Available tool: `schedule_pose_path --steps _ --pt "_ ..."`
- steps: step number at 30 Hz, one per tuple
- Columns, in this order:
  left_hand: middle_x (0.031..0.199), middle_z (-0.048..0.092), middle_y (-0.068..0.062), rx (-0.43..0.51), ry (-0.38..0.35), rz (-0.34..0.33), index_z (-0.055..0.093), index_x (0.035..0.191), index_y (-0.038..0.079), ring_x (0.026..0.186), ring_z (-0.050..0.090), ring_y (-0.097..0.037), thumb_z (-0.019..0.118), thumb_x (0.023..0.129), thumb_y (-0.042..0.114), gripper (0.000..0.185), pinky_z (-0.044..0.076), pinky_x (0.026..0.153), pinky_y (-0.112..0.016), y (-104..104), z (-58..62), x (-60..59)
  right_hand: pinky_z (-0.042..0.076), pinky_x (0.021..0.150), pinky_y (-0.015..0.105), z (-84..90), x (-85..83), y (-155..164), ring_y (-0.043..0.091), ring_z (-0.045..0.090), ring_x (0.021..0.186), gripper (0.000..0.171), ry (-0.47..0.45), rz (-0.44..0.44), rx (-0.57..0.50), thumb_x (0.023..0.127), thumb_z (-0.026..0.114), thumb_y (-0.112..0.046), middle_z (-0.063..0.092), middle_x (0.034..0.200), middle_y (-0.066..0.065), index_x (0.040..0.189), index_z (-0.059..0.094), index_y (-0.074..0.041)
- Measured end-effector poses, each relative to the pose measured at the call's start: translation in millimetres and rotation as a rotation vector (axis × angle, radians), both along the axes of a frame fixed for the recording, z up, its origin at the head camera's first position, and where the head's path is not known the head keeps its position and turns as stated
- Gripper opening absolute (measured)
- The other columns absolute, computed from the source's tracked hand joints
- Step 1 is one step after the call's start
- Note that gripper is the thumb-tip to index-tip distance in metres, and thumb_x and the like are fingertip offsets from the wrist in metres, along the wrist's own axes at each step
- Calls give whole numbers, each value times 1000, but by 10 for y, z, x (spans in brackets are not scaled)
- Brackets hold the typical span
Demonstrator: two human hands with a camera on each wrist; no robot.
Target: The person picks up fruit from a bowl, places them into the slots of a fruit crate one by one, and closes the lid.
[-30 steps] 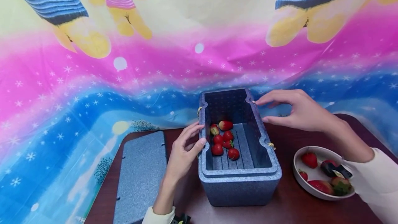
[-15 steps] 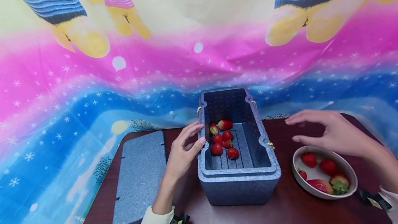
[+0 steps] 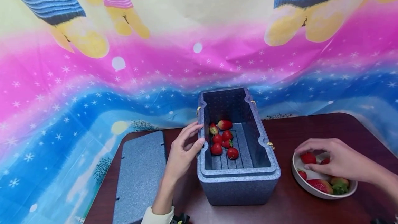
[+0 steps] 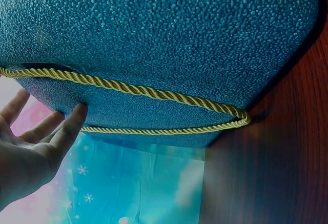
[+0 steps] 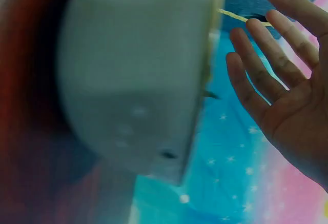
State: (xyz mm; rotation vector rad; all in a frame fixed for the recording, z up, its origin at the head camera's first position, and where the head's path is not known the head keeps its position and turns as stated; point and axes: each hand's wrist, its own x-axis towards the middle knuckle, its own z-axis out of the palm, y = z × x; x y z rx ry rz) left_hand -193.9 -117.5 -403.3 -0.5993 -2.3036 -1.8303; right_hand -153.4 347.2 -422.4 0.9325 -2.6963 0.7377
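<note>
Blue foam box open on the dark wooden table, a cluster of strawberries on its ribbed floor; left hand rests against the box's left wall, fingers relaxed and straight, gripping nothing. Right hand hovers over the white bowl of strawberries to the box's right, fingers spread, fingertips at the fruit, nothing pinched. Foam lid flat left of the box, patterned cloth behind
</note>
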Motion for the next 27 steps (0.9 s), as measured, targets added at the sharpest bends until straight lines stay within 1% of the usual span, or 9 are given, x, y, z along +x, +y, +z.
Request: schedule_pose_path --steps 3,7,9,11,14,18,20,23,27 --pt "163 53 -4 -2 -3 1 67 146 21 143 60 -30 72 105 24 41 60 106 -45 -1 0 0 57 64 20 -109 15 28 -6 67 93 48 -40 19 -2 79 95 -10 75 113 -13 119 75 -28" --pt "163 53 -4 -2 -5 4 67 145 21 143 60 -30 72 105 24 41 59 107 -52 -2 3 4 51 59 20 -233 29 48 -6 60 77 43 -129 61 -35 84 91 -8 73 112 -10 120 74 -25" --pt "163 53 -4 -2 -6 3 67 145 21 143 59 -31 72 105 24 41 57 107 -56 -2 4 5 48 58 20 -290 31 51 -5 58 75 43 -150 82 -54 84 90 -5 71 113 -8 119 74 -25" --pt "163 53 -4 -1 -5 3 67 145 21 143 59 -31 72 105 25 41 57 107 -58 -2 3 6 47 58 19 -344 28 51 -4 58 77 45 -136 97 -61 82 90 -1 70 111 -8 116 75 -25" --pt "163 52 -4 -1 -3 0 67 146 21 143 60 -31 72 105 25 41 56 107 -60 2 -3 5 44 60 16 -418 27 44 -4 57 81 53 -42 91 -37 74 92 4 70 106 -12 111 75 -30" --pt "163 53 -3 -7 2 0 67 145 22 142 60 -30 72 105 26 41 58 107 -55 5 -10 4 38 60 15 -483 38 49 -7 52 78 59 28 68 -8 68 93 5 68 102 -17 107 74 -35" --pt "163 53 -3 -11 4 2 67 145 22 142 60 -29 72 105 26 41 59 107 -51 6 -10 3 38 59 15 -498 46 66 -8 52 75 57 1 67 -11 70 93 3 67 102 -17 108 74 -35" --pt "163 53 -3 -15 2 6 67 145 23 142 60 -29 72 105 26 41 59 106 -47 4 -4 3 43 57 16 -510 61 96 -6 55 74 53 -67 70 -30 75 93 1 69 104 -14 113 75 -32" --pt "163 53 -3 -11 -4 11 67 146 22 143 60 -30 71 105 26 41 59 107 -51 0 6 8 45 57 17 -525 64 103 -7 55 73 51 -86 64 -21 76 93 0 71 103 -16 114 75 -30"
